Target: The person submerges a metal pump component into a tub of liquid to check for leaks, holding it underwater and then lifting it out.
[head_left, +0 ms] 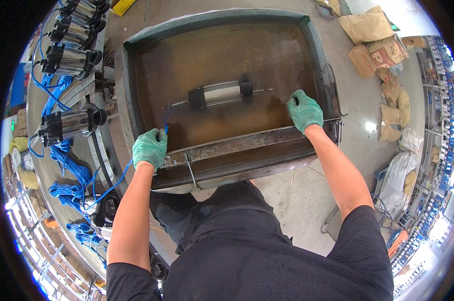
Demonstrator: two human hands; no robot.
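Observation:
A steel cylindrical pump (222,94) with black ends lies on its side in murky brown water inside a large green-edged metal tank (217,19). A blue cable (166,120) runs from the pump's left end to my left hand (150,148), in a green glove at the tank's near left. My fingers are closed on that cable, and more of it emerges below the hand toward the left. To the right of the pump, my gloved right hand (306,111) is curled closed above the water near the tank's right wall. Whatever it holds, if anything, is hidden.
A metal bar (247,142) crosses the tank's near side, with a thin rod (191,170) hanging over it. Similar pumps (69,128) and coiled blue cables (69,193) line a bench at left. Cardboard boxes (362,61) and paper sacks (366,26) lie at right.

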